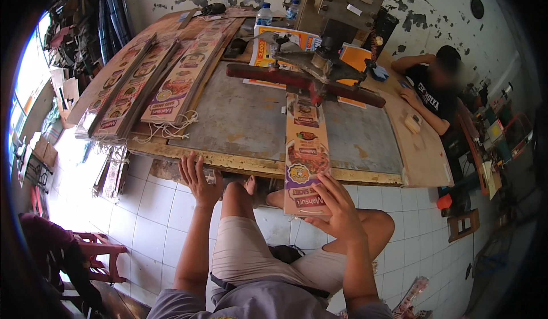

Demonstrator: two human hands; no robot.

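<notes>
Printed card strip (306,159), long and narrow, in purple, orange and cream: lies lengthwise on the grey metal sheet (240,119) of the workbench, far end under the red bar (268,77) of the press (337,11), near end hanging over the bench's front edge toward the person.

Right hand (337,208): fingers spread and curled around the near end of the strip, thumb below, grasping it at the lower right corner.

Left hand (197,176): open, fingers splayed upward, touching the worn wooden front edge (228,160) of the bench, holding nothing.

Person's legs: bare knees bent below the bench, light shorts, seated over a white tiled floor (154,216).

Stacks of similar strips (142,85): laid slantwise on the left part of the bench, well apart from both hands, with white string loops (171,129) trailing from their near ends.

Two plastic water bottles (264,15): upright at the far edge, near the peeling wall.

Orange and yellow printed sheets (274,48): flat behind the press.

Second person in a black shirt (434,91): seated at the right end of the bench, forearms on the wooden board.

Red stool (97,250): lower left on the floor.
</notes>
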